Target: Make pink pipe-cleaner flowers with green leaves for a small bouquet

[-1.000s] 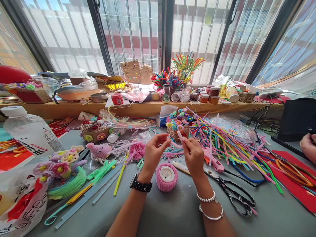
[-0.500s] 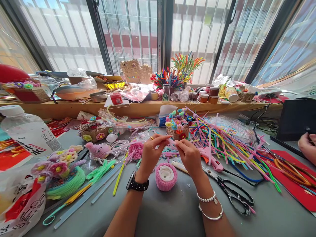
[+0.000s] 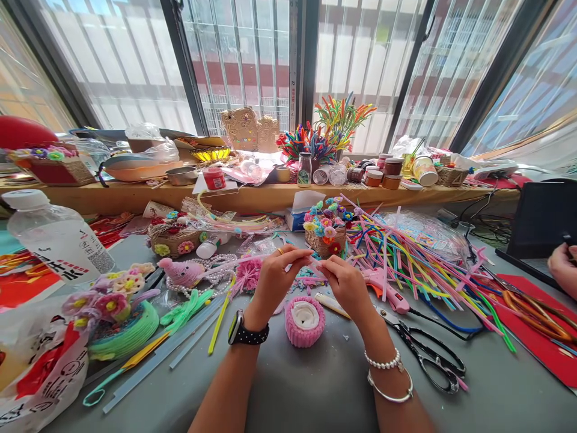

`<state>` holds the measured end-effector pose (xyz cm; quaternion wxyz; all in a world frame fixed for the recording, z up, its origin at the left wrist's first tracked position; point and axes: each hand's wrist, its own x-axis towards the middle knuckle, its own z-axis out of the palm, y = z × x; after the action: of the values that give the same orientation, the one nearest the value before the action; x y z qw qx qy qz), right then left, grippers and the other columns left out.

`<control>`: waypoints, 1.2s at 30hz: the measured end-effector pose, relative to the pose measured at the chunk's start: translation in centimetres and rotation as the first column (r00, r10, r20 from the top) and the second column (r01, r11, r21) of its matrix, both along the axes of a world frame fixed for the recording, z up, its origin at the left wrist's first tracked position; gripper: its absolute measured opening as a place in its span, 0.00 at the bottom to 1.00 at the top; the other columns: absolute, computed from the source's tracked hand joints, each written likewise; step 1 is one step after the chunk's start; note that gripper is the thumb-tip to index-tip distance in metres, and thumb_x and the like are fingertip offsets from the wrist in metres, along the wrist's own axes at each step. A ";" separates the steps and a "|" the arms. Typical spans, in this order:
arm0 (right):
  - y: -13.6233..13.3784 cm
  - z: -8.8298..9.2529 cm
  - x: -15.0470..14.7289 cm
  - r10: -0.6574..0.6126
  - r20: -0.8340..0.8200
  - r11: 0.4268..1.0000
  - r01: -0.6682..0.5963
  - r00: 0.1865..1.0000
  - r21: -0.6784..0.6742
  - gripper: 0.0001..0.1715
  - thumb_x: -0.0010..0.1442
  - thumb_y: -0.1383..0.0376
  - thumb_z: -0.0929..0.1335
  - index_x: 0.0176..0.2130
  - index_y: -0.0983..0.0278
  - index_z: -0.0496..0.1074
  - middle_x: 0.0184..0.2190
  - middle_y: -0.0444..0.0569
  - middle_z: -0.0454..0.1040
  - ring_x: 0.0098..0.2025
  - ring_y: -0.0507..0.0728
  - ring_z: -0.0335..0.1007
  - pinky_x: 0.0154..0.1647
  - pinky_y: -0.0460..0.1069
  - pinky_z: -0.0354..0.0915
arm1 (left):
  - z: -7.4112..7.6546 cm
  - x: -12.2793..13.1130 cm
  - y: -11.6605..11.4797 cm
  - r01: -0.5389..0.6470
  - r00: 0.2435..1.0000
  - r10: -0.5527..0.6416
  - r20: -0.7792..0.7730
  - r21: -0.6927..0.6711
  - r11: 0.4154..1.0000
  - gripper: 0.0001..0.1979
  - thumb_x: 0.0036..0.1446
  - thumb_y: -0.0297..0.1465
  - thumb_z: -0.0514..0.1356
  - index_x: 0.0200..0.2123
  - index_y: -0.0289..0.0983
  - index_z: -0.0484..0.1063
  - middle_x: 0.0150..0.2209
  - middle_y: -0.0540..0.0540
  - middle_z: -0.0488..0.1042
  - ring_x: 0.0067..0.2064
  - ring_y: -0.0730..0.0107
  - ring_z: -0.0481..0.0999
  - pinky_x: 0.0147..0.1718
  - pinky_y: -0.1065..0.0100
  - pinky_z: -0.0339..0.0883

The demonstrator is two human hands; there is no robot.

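Note:
My left hand [image 3: 279,279] and my right hand [image 3: 345,282] are raised over the middle of the table, fingertips pinched close together. Between them runs a pale pink pipe cleaner [image 3: 314,263], which both hands grip; much of it is hidden by the fingers. Just below stands a round cup wrapped in fluffy pink pipe cleaner [image 3: 305,338], with a white roll inside, touched by neither hand. Behind my right wrist lie black-handled scissors [image 3: 435,361], partly covered by it. A pink glue gun [image 3: 388,291] rests beyond that hand.
A heap of coloured pipe cleaners [image 3: 419,264] spreads to the right. Clear glue sticks [image 3: 148,367], a pink crocheted bird [image 3: 183,272] and a flower pot piece [image 3: 124,334] lie left. A flower basket [image 3: 327,239] stands behind. Another person's hand [image 3: 563,267] shows at the right edge.
My hands keep their pinch on the pipe cleaner, with the fingertips slightly shifted and my left wrist turned a little. The whole view has moved slightly; the things on the table look unchanged.

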<state>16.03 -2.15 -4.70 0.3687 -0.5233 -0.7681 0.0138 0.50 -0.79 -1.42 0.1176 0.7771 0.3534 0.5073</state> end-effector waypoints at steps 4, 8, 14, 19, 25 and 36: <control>0.0 0.1 0.1 0.024 0.016 1.000 -0.024 1.000 -0.002 0.13 0.59 0.67 0.57 0.33 0.64 0.70 0.26 0.46 0.65 0.28 0.52 0.62 0.26 0.44 0.55 | 0.2 -0.2 0.0 -0.037 0.998 0.038 -0.046 0.020 0.999 0.04 0.48 0.26 0.58 0.29 0.37 0.72 0.28 0.48 0.73 0.31 0.73 0.71 0.32 0.73 0.64; 0.0 0.1 0.1 0.029 0.015 1.000 -0.029 0.999 -0.002 0.13 0.59 0.67 0.58 0.33 0.64 0.70 0.25 0.46 0.65 0.29 0.53 0.63 0.27 0.44 0.55 | 0.0 -0.4 0.1 -0.094 0.991 0.097 -0.093 0.044 0.995 0.03 0.48 0.27 0.58 0.27 0.37 0.72 0.27 0.49 0.74 0.30 0.73 0.71 0.32 0.73 0.63; -0.1 0.3 0.2 0.067 -0.038 0.997 -0.068 0.997 -0.038 0.13 0.58 0.67 0.58 0.33 0.65 0.70 0.26 0.47 0.65 0.29 0.52 0.62 0.28 0.45 0.56 | -0.2 -0.4 0.2 -0.080 0.994 0.082 -0.068 0.034 0.996 0.03 0.48 0.28 0.58 0.27 0.38 0.73 0.27 0.49 0.72 0.30 0.73 0.70 0.31 0.72 0.63; -0.4 0.7 0.0 0.155 -0.106 0.984 -0.163 0.982 -0.073 0.12 0.58 0.67 0.59 0.29 0.65 0.69 0.24 0.45 0.63 0.27 0.52 0.61 0.28 0.44 0.57 | 0.0 -0.8 0.6 -0.006 0.999 0.008 0.049 -0.036 0.999 0.04 0.46 0.31 0.60 0.25 0.37 0.74 0.28 0.47 0.72 0.32 0.70 0.70 0.33 0.70 0.64; -0.2 0.7 0.0 0.188 -0.197 0.975 -0.207 0.962 -0.080 0.14 0.59 0.65 0.57 0.33 0.65 0.70 0.25 0.46 0.65 0.28 0.52 0.62 0.28 0.45 0.57 | -0.4 -1.0 0.8 0.044 0.986 -0.007 0.168 -0.215 0.976 0.04 0.46 0.31 0.59 0.25 0.39 0.74 0.26 0.50 0.75 0.29 0.71 0.72 0.31 0.71 0.65; -0.4 0.5 -0.1 0.250 -0.317 0.931 -0.318 0.915 -0.181 0.19 0.54 0.57 0.63 0.43 0.64 0.68 0.30 0.47 0.71 0.30 0.52 0.64 0.30 0.46 0.61 | -0.5 -0.6 0.5 0.177 0.932 -0.033 0.361 -0.375 0.910 0.11 0.45 0.32 0.60 0.35 0.37 0.69 0.26 0.49 0.75 0.30 0.70 0.74 0.30 0.71 0.67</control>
<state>15.88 -2.54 -4.22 0.4082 -0.4367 -0.7673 0.2321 -0.09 -0.32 -1.88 0.3625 0.6528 0.3805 0.5456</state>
